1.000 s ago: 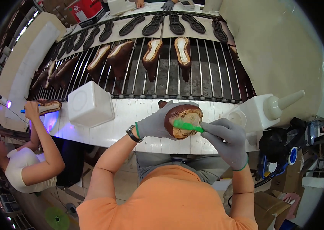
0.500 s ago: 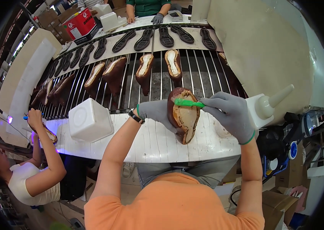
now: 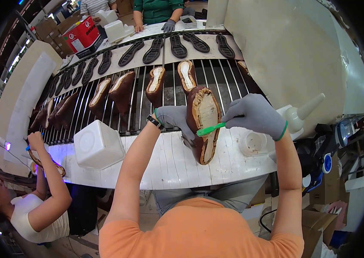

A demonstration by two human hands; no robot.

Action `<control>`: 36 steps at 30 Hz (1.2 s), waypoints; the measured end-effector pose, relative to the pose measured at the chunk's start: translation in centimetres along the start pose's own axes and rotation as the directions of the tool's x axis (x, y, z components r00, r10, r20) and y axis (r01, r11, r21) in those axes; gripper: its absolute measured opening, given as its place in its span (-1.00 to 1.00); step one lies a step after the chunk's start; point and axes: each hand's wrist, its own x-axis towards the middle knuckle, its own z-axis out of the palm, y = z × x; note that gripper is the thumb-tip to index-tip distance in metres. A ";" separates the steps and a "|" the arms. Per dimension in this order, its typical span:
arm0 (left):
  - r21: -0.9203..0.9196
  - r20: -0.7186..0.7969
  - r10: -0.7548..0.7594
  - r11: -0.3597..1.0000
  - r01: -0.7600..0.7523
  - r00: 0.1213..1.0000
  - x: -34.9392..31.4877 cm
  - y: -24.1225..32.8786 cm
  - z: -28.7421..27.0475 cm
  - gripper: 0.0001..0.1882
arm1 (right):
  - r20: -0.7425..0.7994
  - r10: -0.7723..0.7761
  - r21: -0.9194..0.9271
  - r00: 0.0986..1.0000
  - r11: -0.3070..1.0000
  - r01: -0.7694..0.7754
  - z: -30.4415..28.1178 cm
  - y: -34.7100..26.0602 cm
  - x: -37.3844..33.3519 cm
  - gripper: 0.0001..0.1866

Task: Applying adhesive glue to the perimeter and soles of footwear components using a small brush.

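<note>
A brown shoe upper [image 3: 194,107], bottom side up, is in my gloved left hand [image 3: 177,121], whose fingers wrap its left side above the white bench. Its underside shows a pale middle and a tan, gathered rim. In my gloved right hand [image 3: 251,115] I grip a green brush [image 3: 210,129] by its handle. The brush head rests against the underside, around the waist of the shoe. Below my right hand stands a small clear cup [image 3: 253,142] with a whitish inside. A white bottle with a long spout [image 3: 304,112] is just beyond that hand.
Past the bench [image 3: 156,165] runs a rack of metal rollers [image 3: 141,107] holding several upturned uppers [image 3: 155,86]. Black soles [image 3: 153,50] lie in a row behind it. A white container [image 3: 98,145] sits to my left. A co-worker [image 3: 40,202] works at the left; another stands across.
The brush has moved from the upper part of the underside down to its waist. My right hand has shifted slightly, showing the cup below it. The view has also shifted a little.
</note>
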 end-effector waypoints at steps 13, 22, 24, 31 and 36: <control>-0.028 -0.038 -0.047 0.999 0.046 0.998 -0.5 0.6 0.1 -0.27 | -0.250 0.190 0.162 0.949 0.975 -0.153 -1.3 -0.7 1.7 -0.80; -0.044 -0.237 -0.018 0.999 0.008 0.971 -2.1 -2.6 -0.2 -0.20 | 0.070 0.157 0.246 0.985 0.954 -0.170 1.0 1.2 -3.2 -0.82; -0.114 -0.441 -0.002 0.992 -0.054 0.897 -2.4 -5.2 0.6 -0.29 | -0.176 0.390 0.394 0.904 0.869 -0.299 1.9 1.6 -7.3 -0.75; -0.674 -0.628 -0.236 0.640 -0.368 0.741 -2.1 -11.0 9.5 -0.29 | -0.443 0.787 0.157 0.429 0.540 -0.827 12.1 1.6 -18.2 -0.75; -0.891 -0.434 -0.311 0.289 -0.351 0.846 -2.6 -11.8 17.4 -0.22 | -0.482 0.767 -0.036 0.424 0.466 -0.884 16.0 2.9 -19.3 -0.76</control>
